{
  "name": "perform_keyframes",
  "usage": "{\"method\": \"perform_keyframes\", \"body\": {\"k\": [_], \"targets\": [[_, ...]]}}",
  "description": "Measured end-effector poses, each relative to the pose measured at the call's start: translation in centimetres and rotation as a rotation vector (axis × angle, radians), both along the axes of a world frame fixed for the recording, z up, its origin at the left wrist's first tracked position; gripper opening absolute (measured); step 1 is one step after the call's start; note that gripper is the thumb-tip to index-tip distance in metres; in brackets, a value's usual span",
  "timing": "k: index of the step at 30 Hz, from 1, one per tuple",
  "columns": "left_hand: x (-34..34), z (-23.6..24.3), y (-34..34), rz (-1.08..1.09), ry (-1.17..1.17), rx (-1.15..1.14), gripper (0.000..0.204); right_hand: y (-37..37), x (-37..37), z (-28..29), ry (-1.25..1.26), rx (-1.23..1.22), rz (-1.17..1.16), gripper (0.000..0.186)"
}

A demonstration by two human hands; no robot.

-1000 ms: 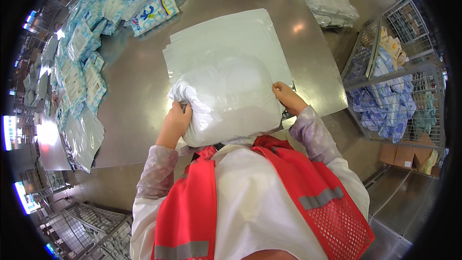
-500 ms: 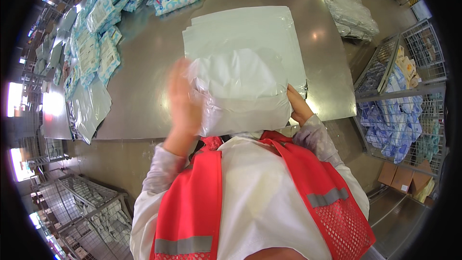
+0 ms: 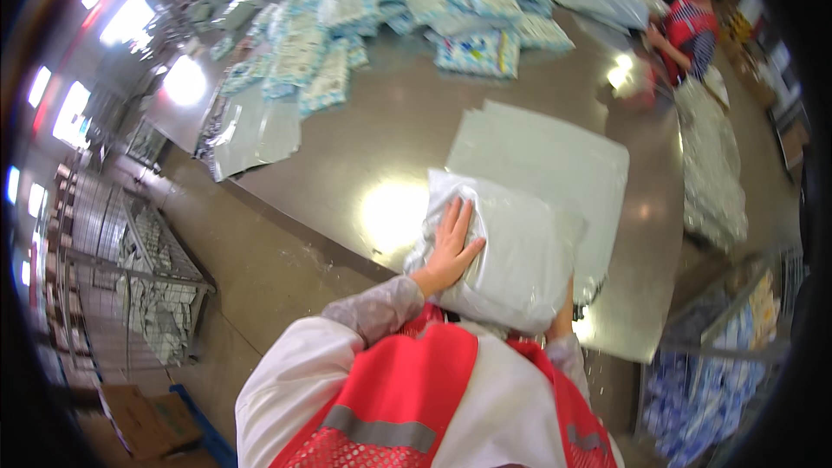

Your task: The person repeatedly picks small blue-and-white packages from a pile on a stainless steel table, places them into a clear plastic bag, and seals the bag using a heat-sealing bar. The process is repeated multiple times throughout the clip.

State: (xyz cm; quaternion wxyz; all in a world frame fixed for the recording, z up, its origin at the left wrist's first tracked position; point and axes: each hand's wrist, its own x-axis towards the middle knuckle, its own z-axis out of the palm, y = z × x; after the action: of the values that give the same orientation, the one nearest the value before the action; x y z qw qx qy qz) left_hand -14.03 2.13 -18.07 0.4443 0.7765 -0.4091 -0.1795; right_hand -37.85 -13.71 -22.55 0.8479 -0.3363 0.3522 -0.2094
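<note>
Toward eight o'clock, clock centred on the view: brown cardboard box [image 3: 143, 420], low down. Between eight and nine, wire cage cart [image 3: 130, 270], pale packages [image 3: 160, 329] inside. At ten, stack of flat grey bags [image 3: 256, 134] on the corner of a metal worktop [image 3: 347, 152]. From eleven round to one, broad heap of blue-and-white packets [image 3: 347, 7], lying loose over one another.

At six, wearer's red vest [image 3: 412, 368], grey band, white clothing beneath. Just off centre, near five: left hand [image 3: 449, 251], back uppermost, laid on a parcel; grip wide, fingers straight, thumb held out. One brighter packet [image 3: 477, 54] at one, near edge of the heap. At four, not far from centre: the plump white plastic parcel [image 3: 520, 251], creased, at the worktop's near edge, close to the wearer's front. It overlaps flat pale bags [image 3: 568, 147] that reach out toward two. Right hand [image 3: 562, 316] at four, by the parcel's right side, mostly hidden; cannot tell how its grip stands.

At two, co-worker [image 3: 689, 30] in a red vest, blurred. Near three, clear plastic bundle [image 3: 711, 165] beside the worktop. At four, farther out, second wire cage [image 3: 728, 349] with blue packets [image 3: 702, 390], blurred
</note>
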Motion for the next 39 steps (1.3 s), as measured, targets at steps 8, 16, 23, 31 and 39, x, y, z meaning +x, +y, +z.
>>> {"method": "perform_keyframes", "body": {"k": [8,16,23,31,39], "targets": [[-0.1,-8.6,3.6,0.044,0.495,-0.07,0.077,1.6,1.1,5.1,-0.038,0.038,0.067,0.067],[5.8,3.2,11.3,0.128,1.355,-0.077,0.07,1.7,12.6,11.8,0.048,-0.138,0.188,0.063],[17.4,13.4,20.0,-0.072,1.649,-0.038,0.073,3.7,39.0,24.6,-0.061,-0.523,0.42,0.059],[65.5,32.3,26.2,0.681,0.223,-0.934,0.057,5.4,77.2,42.0,-0.379,-0.921,0.308,0.054],[62.1,12.2,20.6,0.343,0.131,-0.112,0.053,11.8,64.8,20.9,-0.141,-1.692,1.212,0.04]]}}
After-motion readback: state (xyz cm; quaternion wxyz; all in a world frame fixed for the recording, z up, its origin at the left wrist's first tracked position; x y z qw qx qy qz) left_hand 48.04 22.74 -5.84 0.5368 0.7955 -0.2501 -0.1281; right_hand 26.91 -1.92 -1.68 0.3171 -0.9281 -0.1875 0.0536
